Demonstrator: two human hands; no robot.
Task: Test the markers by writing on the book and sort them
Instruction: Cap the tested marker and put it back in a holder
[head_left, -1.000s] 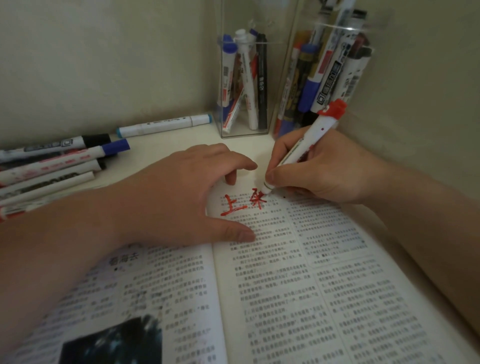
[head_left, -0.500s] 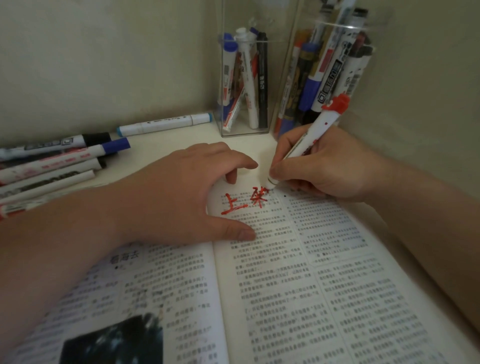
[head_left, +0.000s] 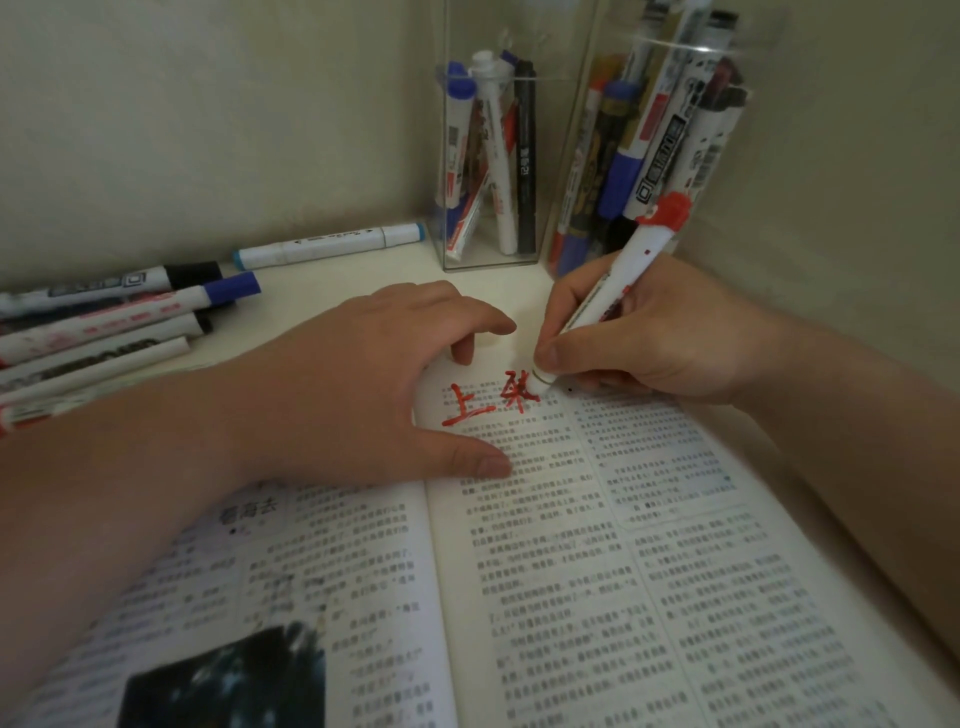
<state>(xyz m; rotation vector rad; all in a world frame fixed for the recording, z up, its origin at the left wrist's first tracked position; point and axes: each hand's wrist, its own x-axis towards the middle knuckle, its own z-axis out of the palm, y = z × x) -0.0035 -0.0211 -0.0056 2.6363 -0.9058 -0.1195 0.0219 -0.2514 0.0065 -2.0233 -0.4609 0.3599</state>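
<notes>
Our right hand pinches the red marker low on its barrel. The tip is on the far end of the book's right page, at the red strokes. Our left hand presses the page flat by the fold, its fingers spread and fairly straight. The ink seems to flow well, so we should press lightly, lift clear of the wet strokes, then choose between the clear holders, not the loose markers at left.
</notes>
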